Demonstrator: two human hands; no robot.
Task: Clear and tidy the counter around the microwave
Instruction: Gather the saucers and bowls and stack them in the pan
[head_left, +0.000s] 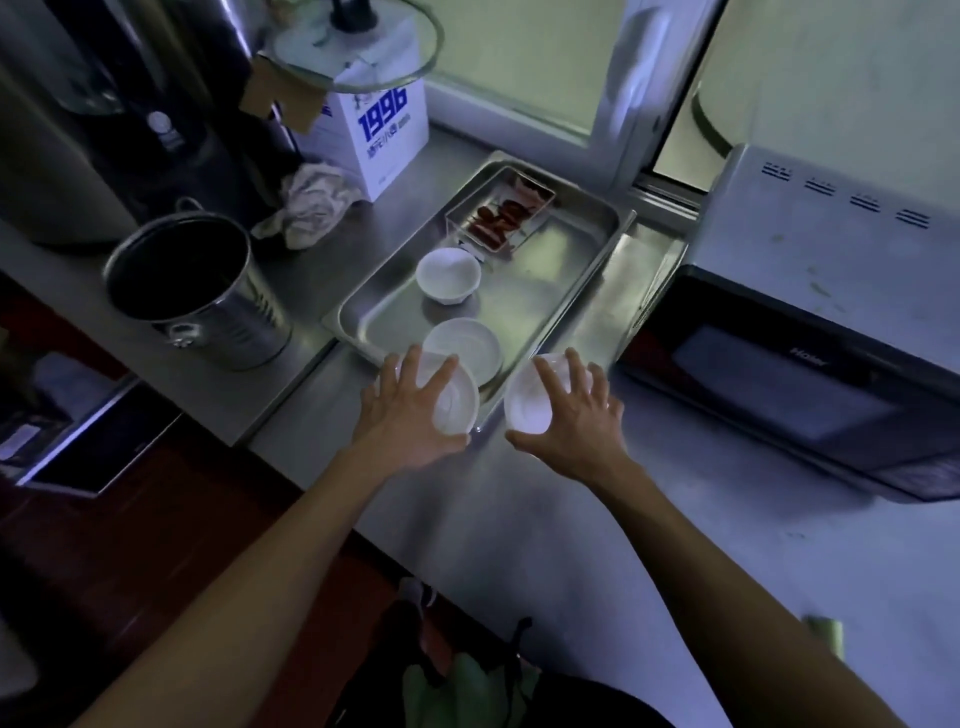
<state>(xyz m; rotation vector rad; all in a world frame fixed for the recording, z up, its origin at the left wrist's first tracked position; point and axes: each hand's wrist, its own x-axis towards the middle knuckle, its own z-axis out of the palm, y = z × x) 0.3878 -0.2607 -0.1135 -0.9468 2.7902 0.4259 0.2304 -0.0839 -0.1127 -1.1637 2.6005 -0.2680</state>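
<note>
Two bare hands reached over a steel counter (649, 519), each gripping a small white dish. The left hand (410, 410) held one dish (457, 405) at the near corner of a metal tray (571, 270); the right hand (571, 415) held another (524, 405) just beside it. Beyond the left fingertips lay a white saucer (467, 345), then a white bowl (448, 274). A microwave (810, 374) stood to the right of the right fingers.

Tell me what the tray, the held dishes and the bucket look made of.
Tray: brushed steel, by its dull grey sheen. Dish in the left hand and dish in the right hand: glossy white, ceramic or melamine. Bucket: shiny ribbed metal.
</note>
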